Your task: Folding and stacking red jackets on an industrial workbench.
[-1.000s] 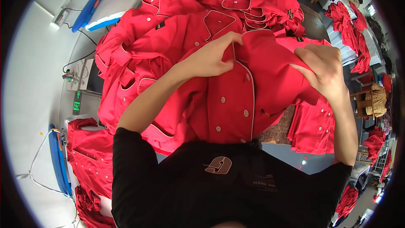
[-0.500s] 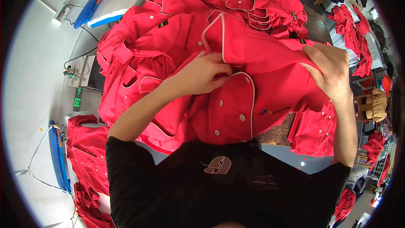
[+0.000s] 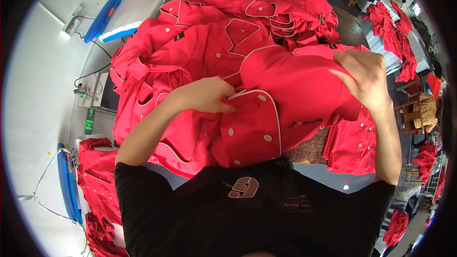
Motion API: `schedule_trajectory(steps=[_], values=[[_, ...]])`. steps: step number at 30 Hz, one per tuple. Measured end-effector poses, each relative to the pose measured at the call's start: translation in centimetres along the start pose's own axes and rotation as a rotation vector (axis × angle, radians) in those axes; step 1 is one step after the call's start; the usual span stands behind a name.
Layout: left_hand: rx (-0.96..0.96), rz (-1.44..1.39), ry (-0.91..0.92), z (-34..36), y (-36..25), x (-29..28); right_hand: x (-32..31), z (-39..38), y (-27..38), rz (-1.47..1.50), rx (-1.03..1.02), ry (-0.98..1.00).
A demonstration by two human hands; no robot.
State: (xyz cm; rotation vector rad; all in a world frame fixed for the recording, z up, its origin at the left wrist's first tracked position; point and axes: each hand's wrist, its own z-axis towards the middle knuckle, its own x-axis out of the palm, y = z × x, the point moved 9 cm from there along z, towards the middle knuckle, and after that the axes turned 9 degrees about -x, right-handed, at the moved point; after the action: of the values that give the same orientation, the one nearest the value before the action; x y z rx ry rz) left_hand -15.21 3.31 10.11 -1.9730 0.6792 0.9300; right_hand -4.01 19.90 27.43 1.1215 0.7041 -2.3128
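Observation:
In front of my chest hangs a red double-breasted jacket (image 3: 300, 90) with white piping, pale buttons and a small coloured embroidery on its front. My left hand (image 3: 209, 96) is closed on the jacket's piped front edge near the neckline, some fingertips hidden in the cloth. At the far side of the same jacket, my right hand (image 3: 364, 74) pinches the red fabric, thumb towards me. Behind it, a heap of similar red jackets (image 3: 190, 43) covers much of the table, and one with a piped collar lies directly beyond my left hand.
Brown tabletop (image 3: 308, 151) shows below the held jacket, beside another buttoned red jacket (image 3: 354, 143). Blue-edged padded boards (image 3: 104, 16) stand along the left wall with cables. More red garments (image 3: 395, 33) hang or lie at the right, near a wooden chair (image 3: 416, 114).
My left hand has shifted left and down, drawing the front edge with it. The raised piped collar flap has dropped away, uncovering the collar behind. My right hand keeps its hold.

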Motion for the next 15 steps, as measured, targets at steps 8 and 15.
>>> schedule_trajectory(steps=[8,15], values=[[0.254,0.136,-0.303,-4.0,-2.4,-4.5,0.0,-2.1,-3.1,0.034,0.129,-0.070],[-0.049,0.191,-0.480,-7.1,-4.0,-11.8,-3.1,-4.2,-6.3,-0.035,0.398,-0.159]])
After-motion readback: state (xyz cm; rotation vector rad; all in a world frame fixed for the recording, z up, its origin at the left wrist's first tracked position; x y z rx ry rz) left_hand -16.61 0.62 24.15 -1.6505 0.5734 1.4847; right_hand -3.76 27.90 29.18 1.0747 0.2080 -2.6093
